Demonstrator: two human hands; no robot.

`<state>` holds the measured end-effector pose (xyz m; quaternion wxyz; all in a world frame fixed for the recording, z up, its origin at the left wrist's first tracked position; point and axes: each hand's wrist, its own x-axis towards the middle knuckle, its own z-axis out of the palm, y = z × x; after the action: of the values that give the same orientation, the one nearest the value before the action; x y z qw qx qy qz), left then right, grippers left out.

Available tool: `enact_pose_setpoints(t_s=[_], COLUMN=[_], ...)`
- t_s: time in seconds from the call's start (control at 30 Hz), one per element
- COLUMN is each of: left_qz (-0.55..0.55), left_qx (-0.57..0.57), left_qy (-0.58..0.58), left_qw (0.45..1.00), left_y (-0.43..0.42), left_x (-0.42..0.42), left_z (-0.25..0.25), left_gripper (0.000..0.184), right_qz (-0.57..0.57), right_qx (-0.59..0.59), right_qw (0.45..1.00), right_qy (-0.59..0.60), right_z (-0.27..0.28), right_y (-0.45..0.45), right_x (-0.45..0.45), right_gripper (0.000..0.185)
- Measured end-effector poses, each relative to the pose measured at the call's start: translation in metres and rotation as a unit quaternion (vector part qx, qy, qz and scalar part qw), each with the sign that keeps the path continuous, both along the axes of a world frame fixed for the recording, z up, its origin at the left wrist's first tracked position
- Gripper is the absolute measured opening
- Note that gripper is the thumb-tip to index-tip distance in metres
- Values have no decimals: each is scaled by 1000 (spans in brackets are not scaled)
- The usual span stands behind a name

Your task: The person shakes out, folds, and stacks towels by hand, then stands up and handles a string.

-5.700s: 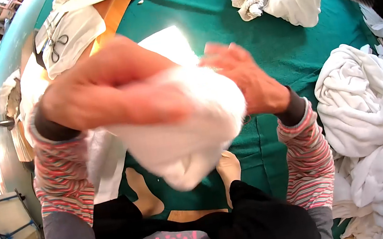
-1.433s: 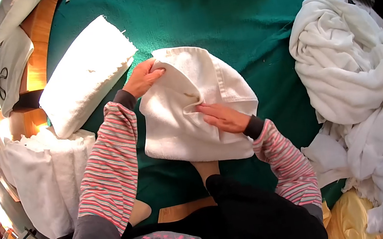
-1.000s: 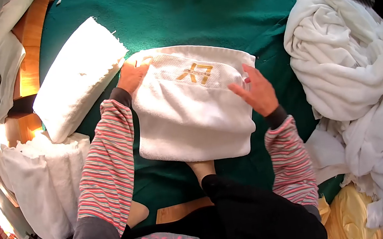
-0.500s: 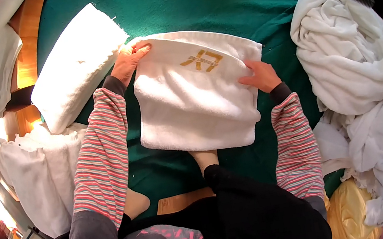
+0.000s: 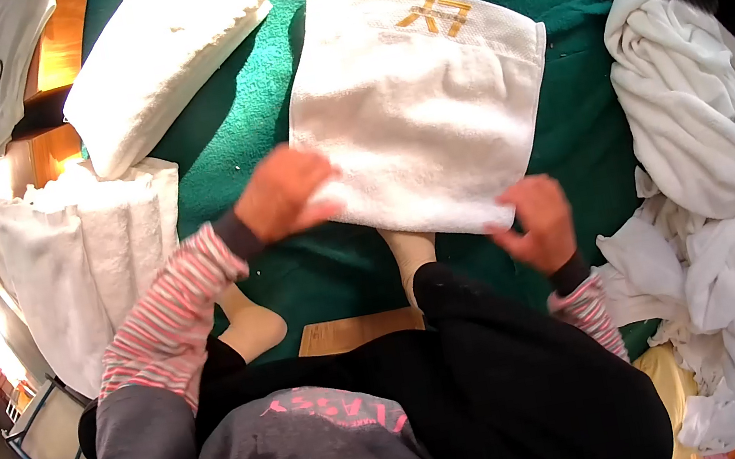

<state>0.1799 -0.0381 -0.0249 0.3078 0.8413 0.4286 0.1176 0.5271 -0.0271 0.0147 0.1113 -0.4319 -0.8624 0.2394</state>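
A white towel (image 5: 421,113) with a gold printed emblem near its far edge lies spread on the green cloth. Beside the towel's near left corner is my left hand (image 5: 284,193), slightly blurred, its thumb and fingers apart. My right hand (image 5: 539,222) is at the near right corner, thumb and fingers spread around it; whether they touch the fabric is hard to see. Part of my foot (image 5: 412,249) shows under the towel's near edge.
A thick folded white stack (image 5: 174,58) lies at the far left, with more white cloths (image 5: 90,256) nearer. Crumpled white fabric (image 5: 705,95) is heaped on the right above a yellow cloth (image 5: 672,392). A wooden piece (image 5: 360,330) lies between my feet.
The towel has shifted away from me and now lies flatter, its emblem turned the other way. Both hands have come off its upper part down to its near corners.
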Motion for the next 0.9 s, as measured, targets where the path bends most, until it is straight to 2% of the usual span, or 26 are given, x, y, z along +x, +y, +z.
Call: enact_pose_setpoints(t_s=[0.03,0.07,0.13,0.17,0.23,0.27,0.3,0.33,0.37,0.4,0.43,0.53,0.57,0.6,0.67,0.7,0.73,0.77,0.8,0.83,0.87,0.9], left_qz=[-38,-35,-27,-24,33,38,39,81,122,125,129,244,291,306,318,341,389,398,430,470,464,502], left_qx=[-70,-66,24,30,8,-39,-33,-56,-80,-41,-2,123,183,175,194,162,38,2,-279,-463,-514,-507], left_qy=[24,26,102,102,85,7,7,-2,-11,20,51,111,119,88,72,37,54,91,32,-115,-228,-403], left_qw=[997,997,994,994,996,998,999,995,989,991,990,956,931,932,925,925,919,913,858,743,684,573], left_y=[-21,-32,-36,-34,-28,-20,-7,12,33,60,92,172,185,182,149,128,108,85,72,65,60,58], left_x=[-1,-2,-2,-4,-11,-18,-23,-25,-26,-25,-22,-6,0,14,31,28,25,15,2,1,5,12], left_z=[1,-2,-7,-8,-8,-7,-7,6,16,15,9,-28,-44,-33,-8,-7,8,0,-10,-18,-31,-34], left_gripper=[42,42,40,40,37,30,30,28,26,24,21,21,24,26,31,26,26,35,44,50,52,51], right_qz=[17,19,-38,-36,-114,-134,-149,-232,-235,-241,-244,-264,-283,-281,-369,-380,-391,-403,-464,-480,-497,-516], right_qx=[-11,-5,57,63,-33,-95,-121,-247,-241,-240,-191,-139,-134,-134,-53,-120,-158,-252,-295,-300,-307,-314], right_qw=[999,999,993,993,993,986,981,934,928,925,941,946,941,942,918,902,878,842,810,799,780,758], right_qy=[-30,-29,-97,-97,-14,8,21,111,157,169,137,128,127,129,134,167,225,255,206,202,224,246], right_z=[-3,-19,-47,-51,-56,-44,-36,-18,-10,-5,-4,-62,-89,-96,-102,-94,-99,-98,-86,-81,-80,-80], right_y=[-18,-34,-48,-47,-46,-37,-23,0,26,55,85,174,190,190,179,162,141,120,99,86,79,74], right_x=[-6,-2,4,10,18,24,34,33,33,32,28,40,46,46,45,45,46,47,35,23,18,11], right_gripper=[25,25,26,26,27,26,21,15,13,12,15,26,32,32,44,50,47,45,44,43,43,43])
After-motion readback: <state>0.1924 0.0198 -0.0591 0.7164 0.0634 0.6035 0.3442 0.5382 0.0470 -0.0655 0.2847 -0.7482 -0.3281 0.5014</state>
